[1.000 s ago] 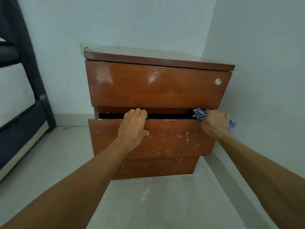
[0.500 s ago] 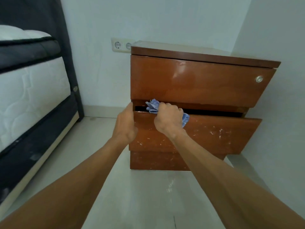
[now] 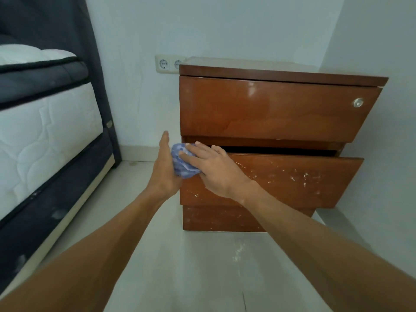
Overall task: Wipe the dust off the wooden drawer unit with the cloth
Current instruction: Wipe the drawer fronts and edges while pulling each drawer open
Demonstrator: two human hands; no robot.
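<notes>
The wooden drawer unit (image 3: 270,109) stands in the room's corner, reddish brown, with three drawer fronts. Its middle drawer (image 3: 292,179) is pulled out a little and shows white scuffs. A crumpled blue cloth (image 3: 181,162) sits at that drawer's left top corner. My right hand (image 3: 213,170) presses the cloth with straight fingers. My left hand (image 3: 165,167) is flat and upright against the drawer's left end, touching the cloth from the left.
A bed (image 3: 45,136) with a white mattress and dark frame fills the left side. A double wall socket (image 3: 166,64) sits behind the unit's left top corner. Walls close in behind and to the right; pale floor (image 3: 191,266) lies before the unit.
My right hand slid the cloth left along the middle drawer's top edge to its left corner. My left hand moved from the drawer front to its left end and straightened. The view shifted.
</notes>
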